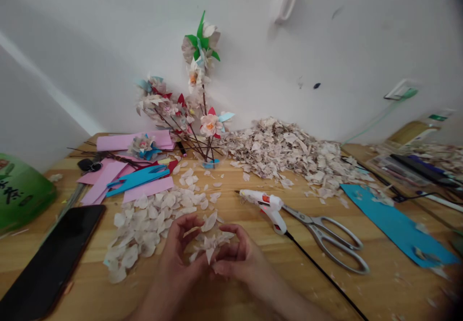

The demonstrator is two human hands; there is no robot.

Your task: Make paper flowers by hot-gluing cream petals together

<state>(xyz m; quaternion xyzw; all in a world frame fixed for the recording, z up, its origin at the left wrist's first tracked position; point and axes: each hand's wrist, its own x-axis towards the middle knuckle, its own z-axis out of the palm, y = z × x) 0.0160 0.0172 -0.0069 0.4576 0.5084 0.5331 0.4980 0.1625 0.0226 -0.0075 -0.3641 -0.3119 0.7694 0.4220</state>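
1. Nearest the cam, both forearms are seen reaching in over the worktop [224, 306], w/ a pale petal cluster [210, 249] framed btwn the hands, low centre.
2. R hand [242, 258]: thumb & fingers are brought together at the cluster's near R side; it appears to be pinched there.
3. L hand [183, 253]: fingers are curved & spread, thumb is set by the cluster's lower L edge. Whether any grip is applied can't be told (blur, overlap).
4. Step in hand, as judged: petals are prob. being arranged or shaped into a bloom. Similar made-up flowers [211, 124] are seen on stems by the wall.
5. Next move, as judged: cluster to be kept steady by R fingertips, w/ L fingers left free for petal adjustment; light pressure is called for, as thin petals could be creased or torn.
6. Supplies: a loose petal heap [152, 224] is spread just beside L hand; a bigger dry pile [278, 142] is banked against the wall.
7. Tools: glue gun [267, 205] & scissors [325, 236] are laid to the R, untouched. If glue is wanted, one hand must be freed first.
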